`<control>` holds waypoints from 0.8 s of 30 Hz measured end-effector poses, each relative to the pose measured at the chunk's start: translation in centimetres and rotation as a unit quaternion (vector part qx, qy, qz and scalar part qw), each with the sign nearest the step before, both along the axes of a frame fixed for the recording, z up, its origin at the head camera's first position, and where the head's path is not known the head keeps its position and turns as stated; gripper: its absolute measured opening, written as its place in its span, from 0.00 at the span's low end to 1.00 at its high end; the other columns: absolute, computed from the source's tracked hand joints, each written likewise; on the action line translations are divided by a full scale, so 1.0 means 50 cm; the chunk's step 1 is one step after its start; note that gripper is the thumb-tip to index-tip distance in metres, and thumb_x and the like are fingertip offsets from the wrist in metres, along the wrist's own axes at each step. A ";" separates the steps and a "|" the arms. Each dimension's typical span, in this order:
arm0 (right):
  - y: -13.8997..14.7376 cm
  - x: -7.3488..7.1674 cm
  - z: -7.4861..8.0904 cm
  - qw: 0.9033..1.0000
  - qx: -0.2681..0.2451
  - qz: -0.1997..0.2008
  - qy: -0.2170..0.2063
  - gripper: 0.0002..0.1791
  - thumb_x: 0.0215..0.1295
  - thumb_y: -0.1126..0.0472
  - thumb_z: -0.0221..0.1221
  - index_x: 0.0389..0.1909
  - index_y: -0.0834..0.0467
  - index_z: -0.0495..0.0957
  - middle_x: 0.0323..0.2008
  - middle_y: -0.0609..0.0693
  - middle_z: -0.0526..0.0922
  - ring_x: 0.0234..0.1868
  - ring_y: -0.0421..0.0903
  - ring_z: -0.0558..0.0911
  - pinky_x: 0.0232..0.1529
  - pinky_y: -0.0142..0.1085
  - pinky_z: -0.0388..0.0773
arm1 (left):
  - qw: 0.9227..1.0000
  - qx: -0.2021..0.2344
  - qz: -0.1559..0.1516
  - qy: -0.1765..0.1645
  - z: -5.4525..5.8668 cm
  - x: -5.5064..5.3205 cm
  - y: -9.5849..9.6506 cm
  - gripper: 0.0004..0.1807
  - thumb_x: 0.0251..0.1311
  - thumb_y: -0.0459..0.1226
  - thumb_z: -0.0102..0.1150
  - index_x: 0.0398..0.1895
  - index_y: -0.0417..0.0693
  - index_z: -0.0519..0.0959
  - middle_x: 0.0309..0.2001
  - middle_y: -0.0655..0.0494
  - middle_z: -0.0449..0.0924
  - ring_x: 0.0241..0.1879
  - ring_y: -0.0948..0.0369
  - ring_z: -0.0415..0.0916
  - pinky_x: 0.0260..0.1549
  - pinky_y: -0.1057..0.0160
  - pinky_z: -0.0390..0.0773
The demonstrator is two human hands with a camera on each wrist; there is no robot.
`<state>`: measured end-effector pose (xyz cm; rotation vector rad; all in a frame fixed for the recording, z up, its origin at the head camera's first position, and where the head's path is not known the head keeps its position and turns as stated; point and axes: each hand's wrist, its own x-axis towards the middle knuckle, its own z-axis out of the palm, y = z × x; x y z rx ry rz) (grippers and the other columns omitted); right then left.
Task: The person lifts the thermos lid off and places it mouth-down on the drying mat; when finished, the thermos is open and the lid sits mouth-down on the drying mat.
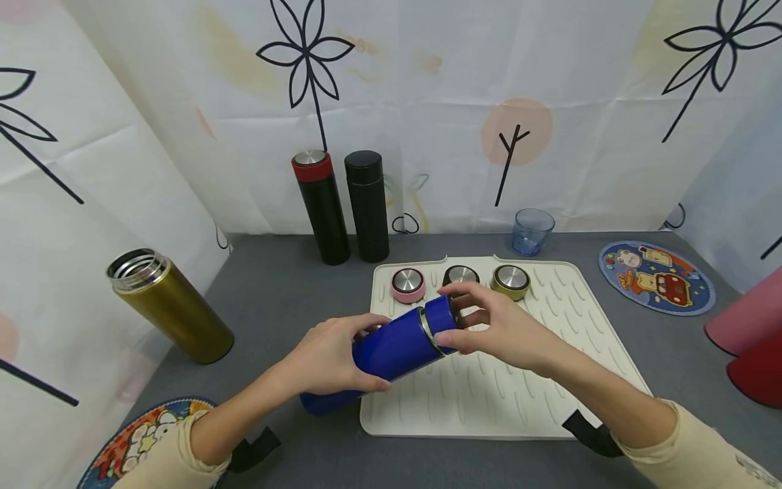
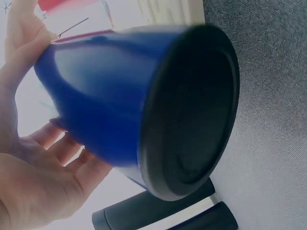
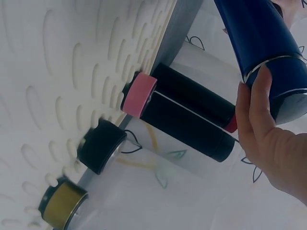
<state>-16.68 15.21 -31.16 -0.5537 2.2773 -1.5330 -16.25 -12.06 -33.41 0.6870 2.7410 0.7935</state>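
A blue thermos bottle (image 1: pixel 394 350) is held tilted over the left edge of a cream ribbed mat (image 1: pixel 489 401), its lid end pointing up and to the right. My left hand (image 1: pixel 332 356) grips its body, thumb on the near side. Around the blue lid (image 1: pixel 440 318), just above the silver ring, are the fingers and thumb of my right hand (image 1: pixel 501 333). The left wrist view shows the bottle's black base (image 2: pixel 199 110). Behind the bottle, a pink lid (image 1: pixel 408 285), a black lid (image 1: pixel 459 274) and a gold lid (image 1: pixel 511 282) sit along the mat's far side.
An uncapped gold bottle (image 1: pixel 174 309) stands at left. Two dark bottles, one red-topped (image 1: pixel 320 207) and one all black (image 1: pixel 368 207), are at the back, with a blue glass (image 1: pixel 531 232) farther right. Round coasters (image 1: pixel 656 278) and pink and red objects (image 1: pixel 754 316) lie toward the sides.
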 end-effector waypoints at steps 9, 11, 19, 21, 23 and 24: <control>0.005 -0.008 -0.004 0.999 -0.047 0.004 0.024 0.37 0.56 0.57 0.69 0.64 0.57 0.63 0.58 0.60 0.69 0.55 0.57 0.74 0.47 0.44 0.78 | 1.000 0.006 0.011 -0.009 0.007 -0.002 -0.008 0.44 0.39 0.53 0.76 0.63 0.52 0.71 0.48 0.51 0.79 0.45 0.54 0.77 0.40 0.47 0.78; 0.005 -0.009 -0.004 0.998 -0.056 0.005 0.023 0.37 0.55 0.58 0.69 0.64 0.57 0.63 0.58 0.61 0.69 0.56 0.58 0.74 0.47 0.45 0.78 | 1.000 0.005 0.012 -0.012 0.009 -0.003 -0.008 0.44 0.39 0.53 0.76 0.63 0.52 0.71 0.48 0.51 0.79 0.46 0.53 0.77 0.41 0.46 0.78; 0.007 -0.010 -0.003 0.995 -0.085 0.025 0.045 0.37 0.54 0.64 0.69 0.64 0.59 0.64 0.58 0.62 0.69 0.54 0.58 0.74 0.46 0.41 0.78 | 1.000 0.001 0.006 -0.021 0.015 -0.009 -0.011 0.44 0.40 0.54 0.75 0.63 0.51 0.70 0.49 0.50 0.78 0.47 0.52 0.76 0.41 0.45 0.78; 0.008 -0.010 -0.004 0.994 -0.091 0.030 0.051 0.37 0.53 0.65 0.69 0.64 0.59 0.64 0.58 0.62 0.68 0.54 0.58 0.74 0.46 0.41 0.78 | 1.000 0.003 0.005 -0.023 0.016 -0.009 -0.013 0.44 0.40 0.54 0.75 0.63 0.51 0.70 0.49 0.50 0.78 0.47 0.52 0.76 0.41 0.45 0.78; 0.009 -0.010 -0.004 0.993 -0.099 0.040 0.058 0.37 0.53 0.66 0.70 0.63 0.60 0.64 0.59 0.61 0.67 0.55 0.58 0.73 0.46 0.41 0.78 | 1.000 0.003 0.002 -0.023 0.018 -0.009 -0.015 0.44 0.40 0.54 0.75 0.63 0.51 0.70 0.49 0.51 0.78 0.47 0.52 0.76 0.41 0.45 0.78; 0.009 -0.011 -0.004 0.992 -0.102 0.046 0.064 0.37 0.53 0.66 0.70 0.63 0.60 0.64 0.59 0.60 0.67 0.55 0.59 0.73 0.46 0.41 0.78 | 1.000 0.005 -0.001 -0.024 0.019 -0.009 -0.017 0.44 0.40 0.54 0.75 0.63 0.51 0.70 0.49 0.51 0.78 0.47 0.52 0.76 0.41 0.45 0.78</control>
